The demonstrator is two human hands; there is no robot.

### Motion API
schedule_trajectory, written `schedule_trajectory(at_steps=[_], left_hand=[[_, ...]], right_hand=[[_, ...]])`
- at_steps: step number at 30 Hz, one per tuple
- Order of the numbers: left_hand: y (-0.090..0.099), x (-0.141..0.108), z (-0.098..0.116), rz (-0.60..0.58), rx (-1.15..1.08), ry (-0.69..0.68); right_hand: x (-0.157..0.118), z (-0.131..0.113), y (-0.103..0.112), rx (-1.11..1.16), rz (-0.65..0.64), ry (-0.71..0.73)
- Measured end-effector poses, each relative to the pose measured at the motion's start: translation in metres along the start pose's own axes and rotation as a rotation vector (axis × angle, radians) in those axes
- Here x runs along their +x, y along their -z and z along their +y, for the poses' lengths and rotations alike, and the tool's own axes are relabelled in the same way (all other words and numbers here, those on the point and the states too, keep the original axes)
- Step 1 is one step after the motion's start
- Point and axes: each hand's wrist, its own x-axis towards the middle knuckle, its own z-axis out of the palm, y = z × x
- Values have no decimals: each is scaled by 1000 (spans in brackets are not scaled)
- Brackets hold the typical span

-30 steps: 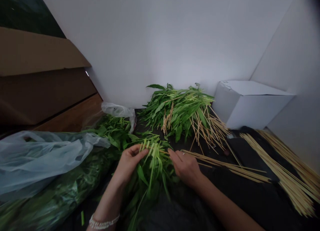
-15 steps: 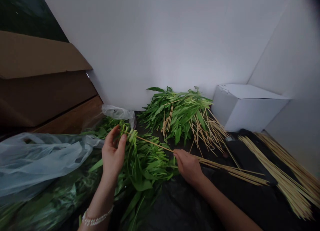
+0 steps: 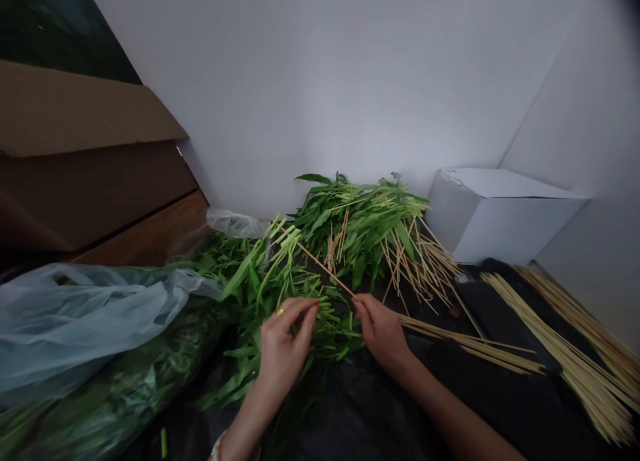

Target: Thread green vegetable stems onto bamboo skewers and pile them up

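Note:
My right hand [image 3: 383,331] is closed on a thin wooden skewer [image 3: 326,271] that slants up to the left. Several leafy green stems [image 3: 286,238], which look like water spinach, are threaded on its far end, leaves hanging down. More skewers [image 3: 465,341] stretch rightward from behind the same hand; whether it grips them too, I cannot tell. My left hand [image 3: 286,341] has thumb and forefinger pinched together at a heap of loose cut greens [image 3: 333,318]. What lies between those fingertips, if anything, is hidden.
A pile of skewered greens [image 3: 360,228] lies against the white wall. At right are a white box [image 3: 515,224] and bundles of bare skewers [image 3: 565,354]. Plastic bags [image 3: 95,328] of greens sit at left, before a cardboard box [image 3: 90,114]. Black sheeting [image 3: 365,408] covers the near surface.
My left hand has left the skewer's far end and come down right to the loose greens. The skewer's far end has swung up and right with its stems; my right hand still grips it.

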Motion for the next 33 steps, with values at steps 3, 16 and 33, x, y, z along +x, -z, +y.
schedule_trajectory(at_steps=[3,16,33], left_hand=[[12,5,2,130,26,72],[75,80,-71,195,25,318],[84,68,-79,413,-636,602]], right_hand=[[1,-1,2,-9,22,6],[-3,-1,-2,-81,25,128],[-8,1,-8,-77,-118,252]])
